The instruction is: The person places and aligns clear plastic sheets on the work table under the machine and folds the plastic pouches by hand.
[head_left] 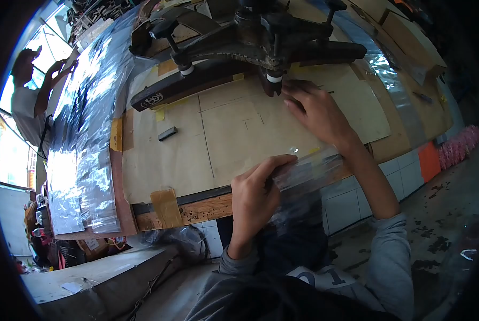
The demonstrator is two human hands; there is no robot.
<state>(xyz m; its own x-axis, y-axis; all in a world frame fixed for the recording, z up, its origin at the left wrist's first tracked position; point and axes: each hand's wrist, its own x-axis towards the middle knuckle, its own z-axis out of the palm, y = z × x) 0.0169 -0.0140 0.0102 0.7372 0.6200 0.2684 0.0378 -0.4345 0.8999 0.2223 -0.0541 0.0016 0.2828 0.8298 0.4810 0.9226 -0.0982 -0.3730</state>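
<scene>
A clear plastic bag (312, 170) lies over the front edge of the work board and hangs down from it. Closed on the bag's left end is my left hand (255, 192), its fingers bent over the film. My right hand (318, 112) reaches in from the right with its fingers bent and apart, fingertips beside the forked foot of the dark metal press (271, 85). Below the press, a long dark bar (164, 93) crosses the paper-covered board (239, 134). Pencil lines mark the paper, and a small dark block (168, 134) rests on its left part.
Brown tape (166, 207) holds the paper's front left corner. Sheets of shiny plastic (84, 139) cover the table at left, where another person (31, 101) stands. A cardboard box (411, 45) is at the back right, and a pink bundle (458, 150) lies beyond the table.
</scene>
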